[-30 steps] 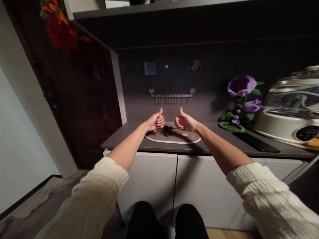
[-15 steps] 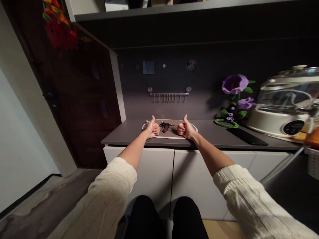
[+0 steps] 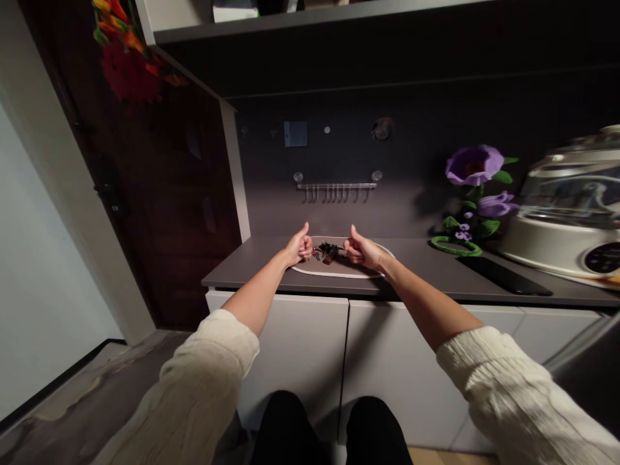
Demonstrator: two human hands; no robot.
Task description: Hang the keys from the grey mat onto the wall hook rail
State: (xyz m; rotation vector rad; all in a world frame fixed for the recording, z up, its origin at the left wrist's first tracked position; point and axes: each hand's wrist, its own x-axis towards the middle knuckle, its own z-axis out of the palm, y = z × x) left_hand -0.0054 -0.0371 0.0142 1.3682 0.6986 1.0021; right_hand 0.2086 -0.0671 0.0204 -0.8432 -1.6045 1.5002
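My left hand (image 3: 299, 248) is held over the left side of an oval tray (image 3: 334, 274) with a pale rim, its fingers curled in and the thumb pointing up. Opposite it, my right hand (image 3: 363, 248) has the same shape, thumb raised, above the tray's right side. Nothing shows in either hand. Between them lies a small dark bunch of what look like keys (image 3: 330, 250), with a brown piece and a bit of red at its left. Whether the fingertips touch the bunch cannot be made out.
A hook rail (image 3: 336, 186) hangs on the back panel under a shelf (image 3: 310, 22). To the right on the counter (image 3: 242, 265) are purple artificial flowers (image 3: 475, 165), a black phone (image 3: 504, 276) and a white appliance with a clear top (image 3: 547, 239). A dark door (image 3: 169, 213) stands left.
Both fists have turned inward and loosened slightly, coming a little closer together over the tray. The view has shifted a little to the left.
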